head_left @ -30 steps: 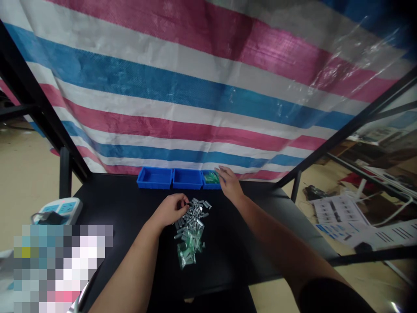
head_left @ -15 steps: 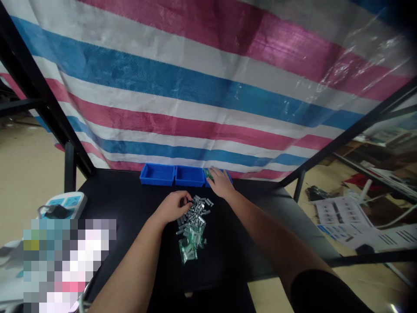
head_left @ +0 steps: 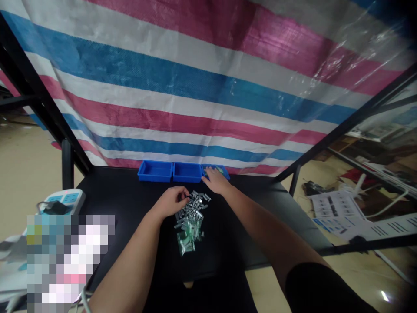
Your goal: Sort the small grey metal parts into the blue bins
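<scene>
My left hand [head_left: 174, 201] is at the upper left edge of a pile of small silvery metal pieces [head_left: 196, 205], thumb and fingers curled together. Whatever is between those fingertips is too small to make out. Over the front of the right blue bin [head_left: 227, 174] is my right hand [head_left: 216, 179], its fingers stretched out and apart. Green bits [head_left: 219, 170] show in that bin, partly covered by the hand. Clear green-tinted packets [head_left: 187, 241] lie at the near end of the metal pile.
Two more blue bins, a left one [head_left: 155, 178] and a middle one [head_left: 187, 178], stand in the same row. The black table [head_left: 130, 191] ends at a striped sheet [head_left: 182, 117]. A power strip [head_left: 67, 200] sits at the left; black frame posts [head_left: 67, 163] flank the table.
My right hand has drawn back slightly and spread its fingers; a green packet that was by them now shows as green bits in the bin. My left hand stays at the pile.
</scene>
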Demonstrator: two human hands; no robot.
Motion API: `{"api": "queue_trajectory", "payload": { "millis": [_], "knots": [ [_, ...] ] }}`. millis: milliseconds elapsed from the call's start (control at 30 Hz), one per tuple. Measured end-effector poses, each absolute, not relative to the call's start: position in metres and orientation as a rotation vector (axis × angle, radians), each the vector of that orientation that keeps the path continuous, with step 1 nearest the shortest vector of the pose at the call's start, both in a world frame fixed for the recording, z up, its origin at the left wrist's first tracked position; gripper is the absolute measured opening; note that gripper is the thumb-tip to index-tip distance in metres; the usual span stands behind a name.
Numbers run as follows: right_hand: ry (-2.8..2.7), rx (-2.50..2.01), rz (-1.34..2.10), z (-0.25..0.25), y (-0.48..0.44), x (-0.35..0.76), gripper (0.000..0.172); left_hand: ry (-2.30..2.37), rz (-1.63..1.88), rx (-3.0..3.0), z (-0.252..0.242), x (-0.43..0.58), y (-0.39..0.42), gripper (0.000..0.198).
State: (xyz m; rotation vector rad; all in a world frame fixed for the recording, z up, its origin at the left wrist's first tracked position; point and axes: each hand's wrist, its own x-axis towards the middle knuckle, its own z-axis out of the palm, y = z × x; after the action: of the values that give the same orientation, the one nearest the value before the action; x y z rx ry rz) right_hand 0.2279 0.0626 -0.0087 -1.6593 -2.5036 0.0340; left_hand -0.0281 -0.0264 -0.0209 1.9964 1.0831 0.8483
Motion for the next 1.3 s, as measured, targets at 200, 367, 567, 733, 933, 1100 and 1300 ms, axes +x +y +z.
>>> {"api": "queue_trajectory", "payload": {
  "millis": [200,367,567,733,933,1100,1300],
  "knots": [
    [-2.448,-1.262,0.183,0.024,-0.004,0.220,0.044,1.096,0.861,1.984,-0.020,-0.029,-0.027,0.017],
    [-2.676,-0.918,0.566,0.015,-0.078,0.210,0.037,1.078,0.860,2.009,-0.019,-0.028,-0.027,0.016],
    [-2.570,-1.051,0.525,-0.013,-0.094,0.199,0.047,1.076,0.831,2.029,-0.021,-0.027,-0.028,0.015],
    [-2.453,-1.105,0.580,-0.015,-0.093,0.194,0.034,1.085,0.848,2.045,-0.017,-0.028,-0.029,0.015],
    [-2.215,-1.076,0.764,-0.015,-0.083,0.205,0.012,1.378,0.942,1.989,0.005,-0.033,-0.075,0.016],
    [-1.801,-1.160,0.548,-0.004,-0.036,0.240,0.011,1.610,0.889,2.054,-0.006,-0.033,-0.145,0.025],
    [-1.852,-1.251,0.065,-0.001,0.034,0.259,0.019,1.760,0.791,2.170,-0.045,-0.027,-0.185,0.045]
  ]
}}
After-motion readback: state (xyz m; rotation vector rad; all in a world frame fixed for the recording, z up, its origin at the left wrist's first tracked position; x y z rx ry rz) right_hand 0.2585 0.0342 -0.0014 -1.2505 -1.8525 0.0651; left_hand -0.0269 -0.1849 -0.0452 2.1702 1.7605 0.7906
